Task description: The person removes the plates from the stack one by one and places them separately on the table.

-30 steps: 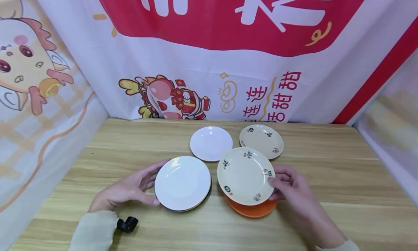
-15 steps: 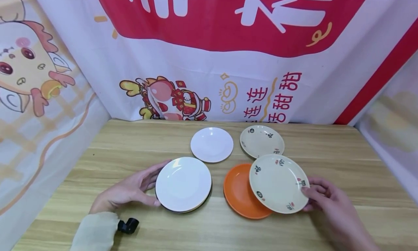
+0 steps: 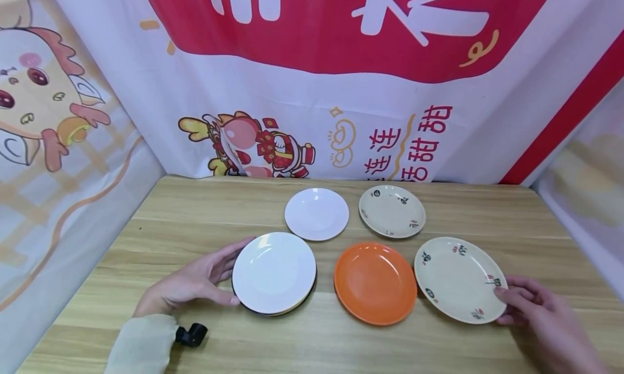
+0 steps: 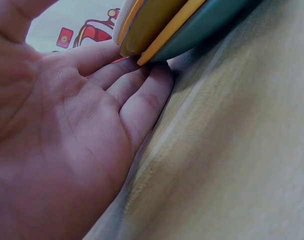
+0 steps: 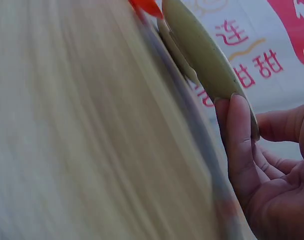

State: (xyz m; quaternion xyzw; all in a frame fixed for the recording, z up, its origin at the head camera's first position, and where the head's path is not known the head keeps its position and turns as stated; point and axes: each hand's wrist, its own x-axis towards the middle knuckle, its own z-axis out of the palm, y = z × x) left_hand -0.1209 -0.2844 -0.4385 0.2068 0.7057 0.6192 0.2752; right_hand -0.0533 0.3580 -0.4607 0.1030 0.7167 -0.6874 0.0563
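Note:
A cream plate [image 3: 462,280] with small dark and red motifs is held by its right edge in my right hand [image 3: 541,314]. The right wrist view shows its rim [image 5: 211,55] pinched between thumb and fingers, above the tabletop. My left hand [image 3: 200,279] lies beside a stack of plates topped by a white plate [image 3: 274,273]; its fingertips and thumb are right at the stack's left edge. In the left wrist view the palm faces up with extended fingers, and a teal plate [image 4: 206,30] is lowest in the stack. An orange plate [image 3: 375,283] lies between the stack and the held plate.
Behind these lie another white plate [image 3: 317,214] and a second patterned cream plate [image 3: 392,211]. All rest on a wooden table [image 3: 205,211]. Printed cloth [image 3: 312,92] hangs along the back and sides. A black fitting [image 3: 192,335] sits at the left sleeve.
My right hand has carried the patterned cream plate rightward, off from over the orange plate, which now shows whole. The left hand and its stack have stayed in place.

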